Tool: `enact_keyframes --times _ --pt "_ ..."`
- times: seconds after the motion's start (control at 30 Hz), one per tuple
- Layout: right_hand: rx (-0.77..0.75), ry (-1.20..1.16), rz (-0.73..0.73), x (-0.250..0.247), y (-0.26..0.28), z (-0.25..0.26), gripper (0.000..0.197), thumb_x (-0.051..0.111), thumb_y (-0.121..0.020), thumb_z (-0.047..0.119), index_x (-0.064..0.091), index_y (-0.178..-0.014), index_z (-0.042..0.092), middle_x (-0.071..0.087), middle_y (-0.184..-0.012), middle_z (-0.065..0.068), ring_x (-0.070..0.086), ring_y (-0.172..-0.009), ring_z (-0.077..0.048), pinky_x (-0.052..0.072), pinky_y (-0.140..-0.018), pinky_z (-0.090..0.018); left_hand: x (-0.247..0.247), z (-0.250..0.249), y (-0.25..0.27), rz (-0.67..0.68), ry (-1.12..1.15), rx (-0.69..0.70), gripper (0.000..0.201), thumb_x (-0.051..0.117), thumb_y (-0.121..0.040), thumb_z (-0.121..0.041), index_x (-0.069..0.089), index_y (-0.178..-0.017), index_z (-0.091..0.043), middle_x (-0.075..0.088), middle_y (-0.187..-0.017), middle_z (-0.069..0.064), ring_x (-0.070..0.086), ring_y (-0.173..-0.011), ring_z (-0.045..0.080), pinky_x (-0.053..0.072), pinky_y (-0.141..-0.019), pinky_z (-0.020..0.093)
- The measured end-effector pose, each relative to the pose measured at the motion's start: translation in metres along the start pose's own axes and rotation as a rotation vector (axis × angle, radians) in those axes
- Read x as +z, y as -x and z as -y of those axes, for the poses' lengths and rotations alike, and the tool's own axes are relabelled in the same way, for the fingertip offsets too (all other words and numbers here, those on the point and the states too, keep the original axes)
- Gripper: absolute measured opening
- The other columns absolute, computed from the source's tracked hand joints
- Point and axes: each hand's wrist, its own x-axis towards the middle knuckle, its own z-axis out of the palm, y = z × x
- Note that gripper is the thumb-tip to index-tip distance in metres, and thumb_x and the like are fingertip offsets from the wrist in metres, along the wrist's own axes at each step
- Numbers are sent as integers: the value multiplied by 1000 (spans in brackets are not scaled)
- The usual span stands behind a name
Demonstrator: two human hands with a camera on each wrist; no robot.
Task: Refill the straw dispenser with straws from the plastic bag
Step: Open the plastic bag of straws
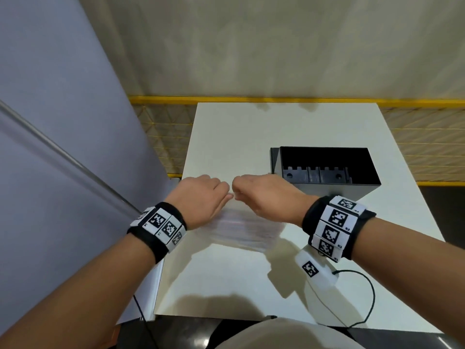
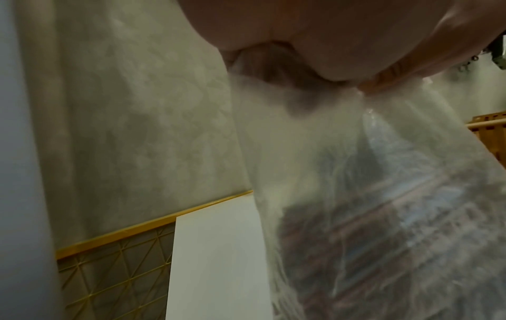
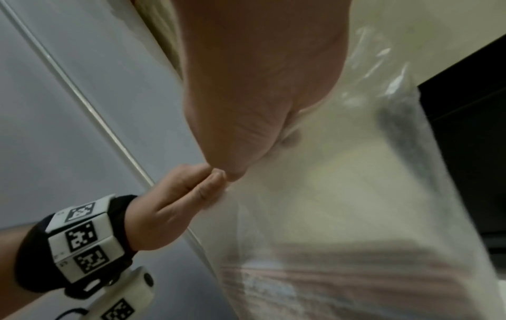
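Note:
A clear plastic bag (image 1: 241,230) with several wrapped straws hangs above the white table (image 1: 226,137), blurred. My left hand (image 1: 201,197) and right hand (image 1: 261,195) both pinch its top edge, knuckles almost touching. In the left wrist view the bag (image 2: 369,194) drops from my fingers, straws (image 2: 383,249) showing through the film. The right wrist view shows the bag (image 3: 342,205) beneath my right hand (image 3: 246,130), with my left hand (image 3: 186,194) pinching beside it. The black straw dispenser (image 1: 327,167) stands open-topped and looks empty, just right of my right hand.
A grey partition (image 1: 63,122) rises at the left. Yellow mesh fencing (image 1: 161,132) runs behind the table. A white sensor block with a black cable (image 1: 317,273) hangs under my right wrist near the table's front right.

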Motion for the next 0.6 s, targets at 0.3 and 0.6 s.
enact_keyframes --times 0.3,0.6 --pt "-12 271 149 -3 25 -34 52 9 -103 57 40 -86 19 52 -70 0 51 -59 -29 31 -50 -34 -4 22 8 -50 -105 95 45 46 -107 -38 52 -68 -16 50 -58 3 46 -63 28 43 -66 40" --pt "1 219 120 -3 12 -11 10 30 -103 28 27 -95 24 41 -63 1 37 -50 -30 19 -50 -32 6 -26 -10 21 156 -80 46 20 -107 -45 53 -101 -14 65 -73 4 59 -52 30 44 -44 35"
